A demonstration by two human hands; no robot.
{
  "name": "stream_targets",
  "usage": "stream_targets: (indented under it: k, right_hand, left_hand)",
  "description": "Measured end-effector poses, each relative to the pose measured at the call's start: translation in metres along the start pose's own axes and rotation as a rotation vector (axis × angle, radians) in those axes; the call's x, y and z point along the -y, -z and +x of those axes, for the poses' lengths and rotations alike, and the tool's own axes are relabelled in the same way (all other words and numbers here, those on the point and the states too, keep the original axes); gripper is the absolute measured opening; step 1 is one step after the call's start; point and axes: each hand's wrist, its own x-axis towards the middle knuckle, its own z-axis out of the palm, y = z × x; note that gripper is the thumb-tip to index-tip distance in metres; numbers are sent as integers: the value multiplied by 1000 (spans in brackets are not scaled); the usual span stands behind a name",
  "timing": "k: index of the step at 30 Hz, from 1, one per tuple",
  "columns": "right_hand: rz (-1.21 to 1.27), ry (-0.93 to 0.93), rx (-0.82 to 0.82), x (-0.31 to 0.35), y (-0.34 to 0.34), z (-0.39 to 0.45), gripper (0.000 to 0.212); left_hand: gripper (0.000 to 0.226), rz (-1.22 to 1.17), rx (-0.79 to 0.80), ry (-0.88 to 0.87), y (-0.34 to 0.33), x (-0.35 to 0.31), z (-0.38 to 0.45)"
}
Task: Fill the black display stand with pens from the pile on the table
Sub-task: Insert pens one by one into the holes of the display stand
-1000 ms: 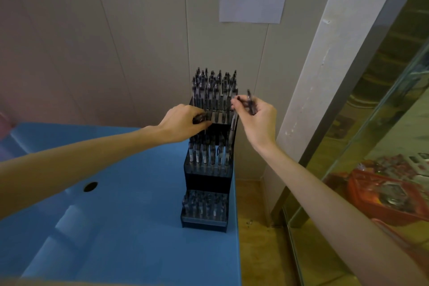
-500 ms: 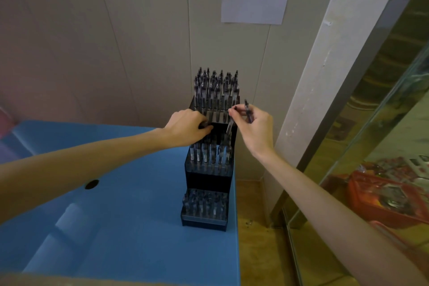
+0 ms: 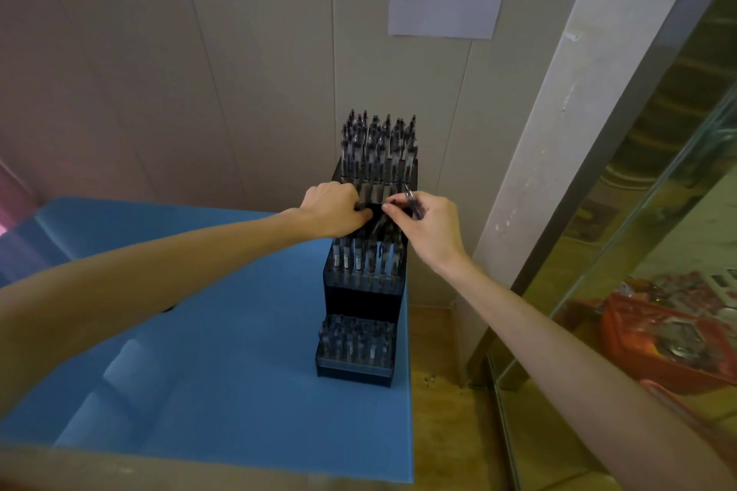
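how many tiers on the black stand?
3. Top tier at the wall, packed with pens; middle tier just below both hands, with pens too; bottom tier nearest the camera, also stocked. Slots behind the hands are hidden.

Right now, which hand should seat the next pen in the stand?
Right hand: its fingers already pinch a pen at the stand's middle tier. The left hand grips spare pens there.
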Motion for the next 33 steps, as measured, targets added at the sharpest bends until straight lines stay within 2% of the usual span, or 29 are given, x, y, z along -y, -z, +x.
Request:
stream_targets:
  k: [3, 9, 13, 17, 22, 26, 29, 33]
  right_hand:
    - [-35, 31, 25, 4, 1, 1, 14]
    - [70, -23, -80, 7, 9, 8, 17]
    - [183, -34, -212, 12, 18, 14, 15]
    - [175, 22, -295, 11, 19, 17, 15]
    - [-3, 108, -190, 6, 10, 21, 24]
    - [-221, 117, -26, 1, 4, 21, 26]
    - [-250, 64, 24, -3, 2, 17, 21]
    - [-361, 70, 93, -3, 1, 15, 27]
  left_hand:
    - [49, -7, 17, 4, 3, -1, -3]
    - [55, -25, 1, -12, 2, 2, -5]
    - [56, -33, -97, -71, 2, 7, -12]
    - [51, -112, -222, -102, 7, 8, -20]
    - [53, -195, -344, -101, 24, 4, -21]
    - [52, -318, -321, -104, 32, 2, -21]
    - [46, -468, -275, -83, 34, 2, -23]
    - [34, -660, -215, -34, 35, 5, -25]
